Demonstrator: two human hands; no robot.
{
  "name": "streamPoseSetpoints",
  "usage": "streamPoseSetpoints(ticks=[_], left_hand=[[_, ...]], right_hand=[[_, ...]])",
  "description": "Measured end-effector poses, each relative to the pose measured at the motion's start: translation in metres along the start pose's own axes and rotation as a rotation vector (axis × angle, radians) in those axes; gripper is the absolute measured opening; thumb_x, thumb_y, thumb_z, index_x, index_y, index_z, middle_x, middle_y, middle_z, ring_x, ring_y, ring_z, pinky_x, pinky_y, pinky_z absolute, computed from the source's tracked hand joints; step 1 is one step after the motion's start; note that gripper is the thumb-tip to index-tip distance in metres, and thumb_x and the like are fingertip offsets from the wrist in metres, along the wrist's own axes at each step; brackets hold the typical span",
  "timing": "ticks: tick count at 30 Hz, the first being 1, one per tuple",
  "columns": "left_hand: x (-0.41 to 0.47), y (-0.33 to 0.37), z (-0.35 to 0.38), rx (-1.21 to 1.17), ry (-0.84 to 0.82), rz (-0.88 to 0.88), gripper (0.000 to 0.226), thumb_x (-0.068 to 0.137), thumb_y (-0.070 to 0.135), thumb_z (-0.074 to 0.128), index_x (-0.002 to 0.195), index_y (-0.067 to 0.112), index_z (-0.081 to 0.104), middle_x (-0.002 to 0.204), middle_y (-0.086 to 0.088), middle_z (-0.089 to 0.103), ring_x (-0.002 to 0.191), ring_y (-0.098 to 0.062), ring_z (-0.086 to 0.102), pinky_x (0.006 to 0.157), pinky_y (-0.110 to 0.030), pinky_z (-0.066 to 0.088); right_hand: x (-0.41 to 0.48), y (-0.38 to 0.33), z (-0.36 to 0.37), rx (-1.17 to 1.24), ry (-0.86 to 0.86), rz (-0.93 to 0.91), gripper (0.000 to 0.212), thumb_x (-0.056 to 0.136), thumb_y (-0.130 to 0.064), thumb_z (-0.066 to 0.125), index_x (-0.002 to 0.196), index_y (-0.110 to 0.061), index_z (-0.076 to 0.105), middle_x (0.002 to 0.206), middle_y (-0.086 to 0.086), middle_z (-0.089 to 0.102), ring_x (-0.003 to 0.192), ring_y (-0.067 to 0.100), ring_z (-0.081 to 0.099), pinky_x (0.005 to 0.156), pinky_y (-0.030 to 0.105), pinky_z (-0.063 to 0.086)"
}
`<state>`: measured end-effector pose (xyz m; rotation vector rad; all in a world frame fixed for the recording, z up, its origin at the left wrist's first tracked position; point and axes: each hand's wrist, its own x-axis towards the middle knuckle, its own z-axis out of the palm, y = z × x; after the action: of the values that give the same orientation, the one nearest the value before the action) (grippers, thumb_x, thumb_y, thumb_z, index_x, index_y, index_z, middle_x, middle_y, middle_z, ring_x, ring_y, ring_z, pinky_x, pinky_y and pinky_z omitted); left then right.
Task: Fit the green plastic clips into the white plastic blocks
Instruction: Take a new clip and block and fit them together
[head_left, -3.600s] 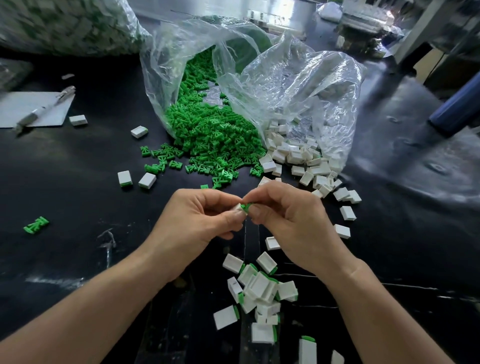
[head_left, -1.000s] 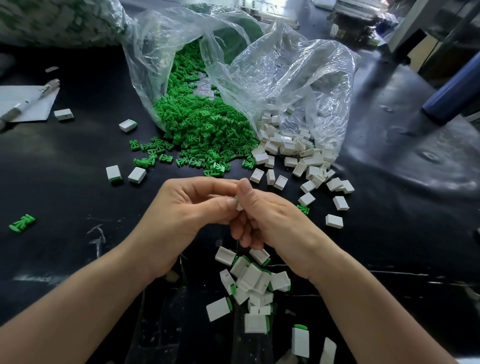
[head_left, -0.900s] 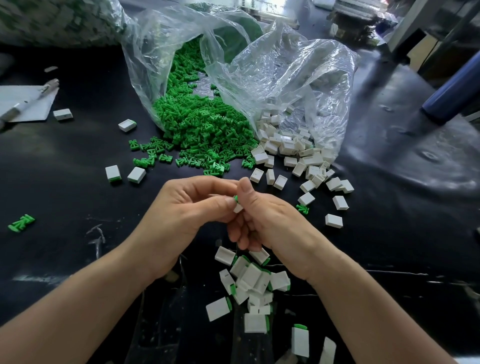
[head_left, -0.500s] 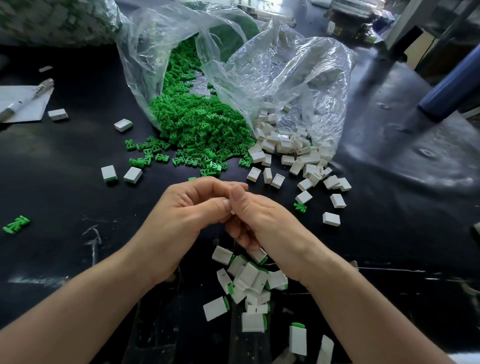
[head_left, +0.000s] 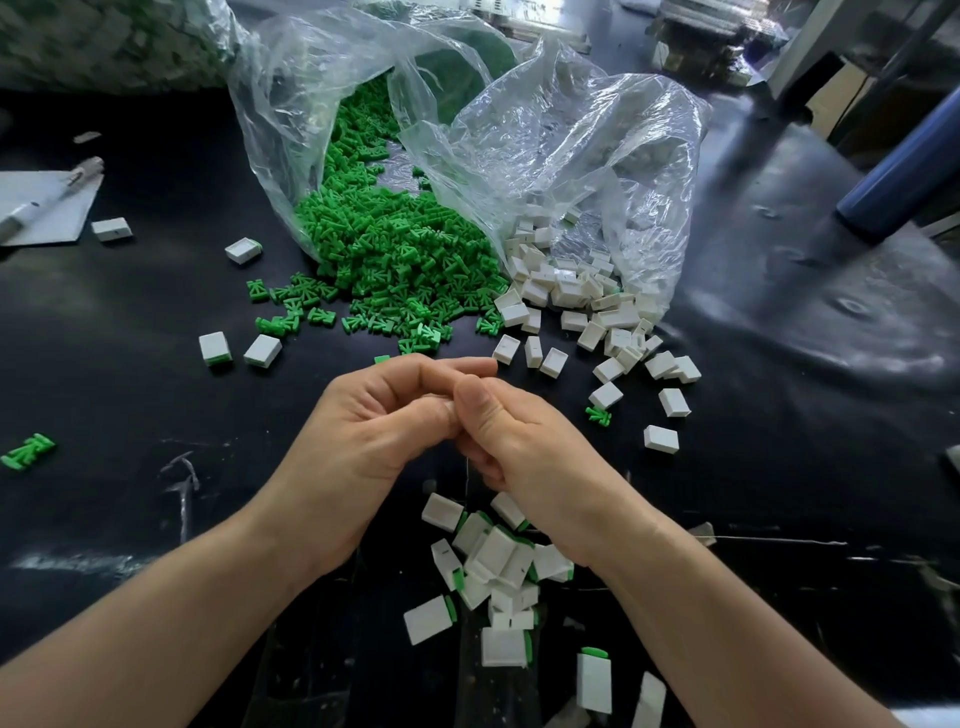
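Note:
My left hand (head_left: 374, 431) and my right hand (head_left: 524, 447) meet above the black table, thumbs and fingertips pressed together. The white block they pinch is almost wholly hidden by the fingers. Beyond them a heap of green clips (head_left: 395, 249) spills from a clear bag, and loose white blocks (head_left: 571, 296) spill from a second clear bag (head_left: 571, 140) to its right. Under my right wrist lies a pile of white blocks with green clips fitted (head_left: 498, 561).
Stray blocks (head_left: 262, 351) and a lone green clip (head_left: 26, 451) lie on the left of the table. Another green clip (head_left: 598, 414) lies right of my hands. A sheet of paper with a pen (head_left: 41, 208) sits far left, and a blue tube (head_left: 904, 176) far right.
The hands have closed tighter on each other, hiding the white block and green clip that showed between the fingertips a second ago. The view has tilted slightly.

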<state>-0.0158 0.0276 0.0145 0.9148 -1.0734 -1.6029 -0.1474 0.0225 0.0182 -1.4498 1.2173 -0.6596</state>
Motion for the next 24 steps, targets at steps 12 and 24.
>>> streamPoseSetpoints(ticks=[12,24], left_hand=[[-0.0009,0.0028,0.0018,-0.048,-0.009,0.002,0.017,0.069,0.006,0.057,0.065,0.011,0.072,0.108,-0.003,0.07,0.075,-0.019,0.069,0.063,-0.022,0.054],[-0.0011,0.0039,-0.0002,-0.087,-0.007,-0.018,0.016,0.069,0.005,0.058,0.069,0.009,0.074,0.106,-0.005,0.071,0.073,-0.017,0.069,0.062,-0.022,0.053]], right_hand=[[-0.001,0.001,-0.0003,-0.068,0.037,-0.031,0.041,0.096,-0.04,0.032,0.113,-0.015,0.06,0.056,-0.027,0.046,0.057,-0.014,0.044,0.061,0.014,0.029],[0.0001,0.0025,0.0002,-0.017,0.032,-0.066,0.06,0.083,-0.058,0.029,0.094,-0.009,0.061,0.06,-0.018,0.048,0.059,0.0,0.043,0.062,0.021,0.034]])
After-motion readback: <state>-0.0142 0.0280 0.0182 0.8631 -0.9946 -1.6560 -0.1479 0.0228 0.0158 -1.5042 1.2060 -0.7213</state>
